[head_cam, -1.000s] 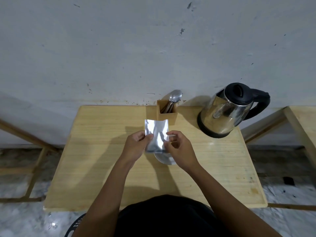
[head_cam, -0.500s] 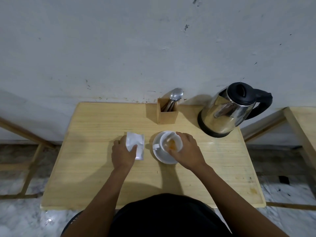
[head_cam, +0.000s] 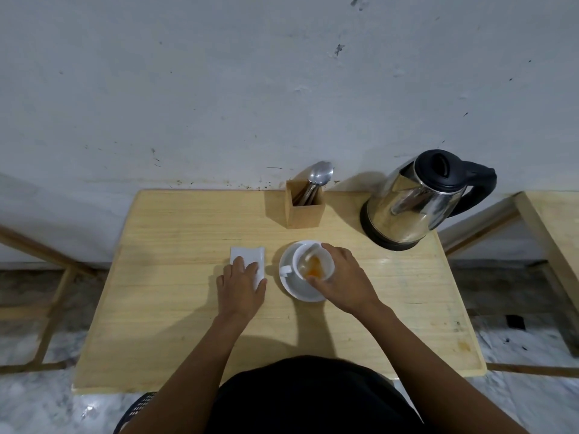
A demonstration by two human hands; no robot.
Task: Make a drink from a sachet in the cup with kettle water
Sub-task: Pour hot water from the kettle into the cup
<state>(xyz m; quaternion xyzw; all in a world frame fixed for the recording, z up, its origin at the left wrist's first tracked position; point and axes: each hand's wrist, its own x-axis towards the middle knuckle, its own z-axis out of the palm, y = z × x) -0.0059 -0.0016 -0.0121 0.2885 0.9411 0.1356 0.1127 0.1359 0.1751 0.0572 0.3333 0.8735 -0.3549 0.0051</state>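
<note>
The white cup (head_cam: 313, 261) sits on its white saucer (head_cam: 300, 292) near the middle of the desk (head_cam: 175, 324), with its little handle pointing to my left and a heap of orange powder lying in the bottom. My right hand (head_cam: 343, 277) grips the cup from the right side, thumb at the near rim and fingers curled over the far rim. Something pale leans inside the cup by my fingers, though I cannot tell what it is from here. Just beside the saucer on my left lies the sachet (head_cam: 247, 258), flat on the wood and looking white in this light; my left hand (head_cam: 241, 286) rests on its near half with the fingers spread and pressing down, not closed around it. Further back, against the wall (head_cam: 219, 89), a small wooden holder (head_cam: 305, 208) stands upright with spoons (head_cam: 319, 175) poking out of its top. To the right of that, well apart from the cup, the steel kettle (head_cam: 410, 205) stands on its dark base with its black lid shut and its black handle turned away to the right. The edge of another wooden desk (head_cam: 551, 220) shows at the far right.
</note>
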